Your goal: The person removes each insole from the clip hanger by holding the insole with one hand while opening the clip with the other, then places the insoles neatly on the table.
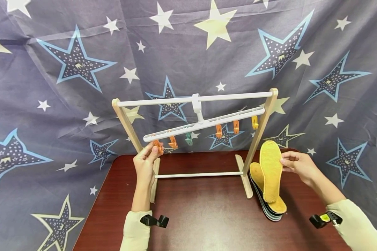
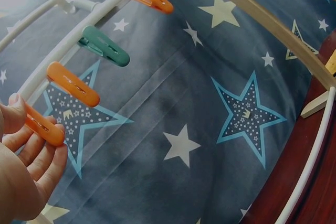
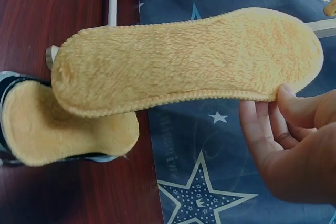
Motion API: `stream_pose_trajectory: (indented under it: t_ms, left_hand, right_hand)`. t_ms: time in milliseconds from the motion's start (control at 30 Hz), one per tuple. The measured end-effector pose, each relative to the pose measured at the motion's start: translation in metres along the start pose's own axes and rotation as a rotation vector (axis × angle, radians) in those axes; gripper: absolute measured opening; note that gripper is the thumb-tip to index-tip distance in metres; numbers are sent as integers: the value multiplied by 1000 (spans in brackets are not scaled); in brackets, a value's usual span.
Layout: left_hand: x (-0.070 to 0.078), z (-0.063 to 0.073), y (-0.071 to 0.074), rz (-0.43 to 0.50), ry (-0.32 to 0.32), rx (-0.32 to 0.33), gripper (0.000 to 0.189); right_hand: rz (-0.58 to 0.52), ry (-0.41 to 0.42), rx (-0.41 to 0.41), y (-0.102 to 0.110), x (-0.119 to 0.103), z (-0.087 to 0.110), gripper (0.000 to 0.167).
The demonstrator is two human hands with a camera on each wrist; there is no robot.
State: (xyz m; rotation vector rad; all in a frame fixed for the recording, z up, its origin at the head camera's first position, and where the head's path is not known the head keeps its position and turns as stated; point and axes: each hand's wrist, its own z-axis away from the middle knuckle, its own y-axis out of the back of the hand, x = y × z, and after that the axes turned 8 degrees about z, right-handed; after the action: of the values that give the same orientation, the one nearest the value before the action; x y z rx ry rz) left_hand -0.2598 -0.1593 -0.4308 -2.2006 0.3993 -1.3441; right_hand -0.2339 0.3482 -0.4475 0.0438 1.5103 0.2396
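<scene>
My left hand (image 1: 146,161) pinches the orange clothespin (image 2: 46,128) at the low left end of a white clip hanger (image 1: 179,130). The hanger hooks over the white top bar of a wooden rack (image 1: 128,120) and tilts up to the right. Along it hang more clips: another orange one (image 2: 73,83), a green one (image 2: 106,46), two orange ones and a yellow one (image 1: 254,122). My right hand (image 1: 298,165) holds a fuzzy yellow insole (image 3: 184,64) upright by its side edge, thumb on the near face. Below it lies a stack of insoles (image 3: 63,129) with a yellow one on top.
A dark red-brown table (image 1: 201,212) carries the rack, whose wooden feet and white lower bar (image 1: 198,175) rest near the back. The insole stack stands beside the rack's right foot (image 1: 244,177). A star-patterned cloth (image 1: 188,62) hangs behind.
</scene>
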Motion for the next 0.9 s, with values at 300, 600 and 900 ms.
stream_pose_trajectory:
  t_ms: [300, 600, 900]
  left_hand:
    - [1, 0, -1, -12, -2, -2, 36]
    - [1, 0, -1, -13, 1, 6, 36]
    - [0, 1, -1, -20, 8, 17, 38]
  right_hand:
    - [194, -72, -37, 4, -5, 0, 13]
    - [253, -157, -57, 2, -1, -4, 9]
    - [298, -195, -46, -2, 10, -12, 19]
